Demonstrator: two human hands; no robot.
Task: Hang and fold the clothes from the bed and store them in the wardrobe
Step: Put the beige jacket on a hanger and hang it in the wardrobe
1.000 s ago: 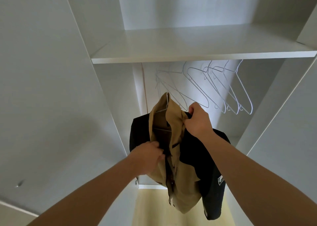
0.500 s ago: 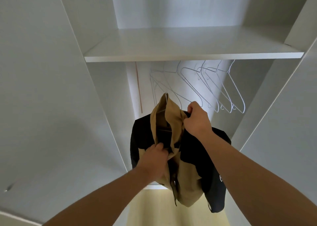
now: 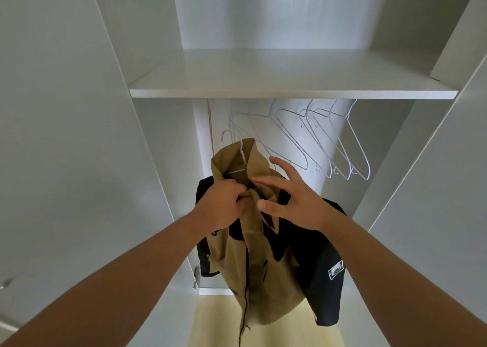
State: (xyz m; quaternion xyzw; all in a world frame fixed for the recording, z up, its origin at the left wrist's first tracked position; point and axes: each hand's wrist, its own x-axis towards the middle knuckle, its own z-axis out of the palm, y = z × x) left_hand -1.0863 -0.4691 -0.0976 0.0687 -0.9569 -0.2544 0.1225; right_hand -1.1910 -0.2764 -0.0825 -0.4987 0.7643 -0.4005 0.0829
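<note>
The left grip (image 3: pixel 224 201) is clenched on the tan front of the jacket (image 3: pixel 237 267), its fingers curled into a fold of cloth just under the collar. The right grip (image 3: pixel 297 201) is released and holds nothing. Its fingers are spread and its palm is turned toward the collar, just to the right of the left grip. Its thumb tip lies close to the fold the left grip holds, but whether it touches the cloth cannot be told.

The tan and black jacket hangs inside the open wardrobe (image 3: pixel 66 135), draped down from both grips. A white wire hanger (image 3: pixel 242 159) shows inside the raised collar, just above the left grip. Whether its hook sits on a rail cannot be told. The jacket's black sleeve falls below the right grip and carries a small patch (image 3: pixel 336 269).

Above and to the right of the right grip hang several empty hangers (image 3: pixel 350 146) of white wire, their tops hidden behind the front edge of a white shelf (image 3: pixel 290 93). That shelf runs well above both grips. Far below them, under the jacket's hem, lies a pale yellow floor (image 3: pixel 218 320).
</note>
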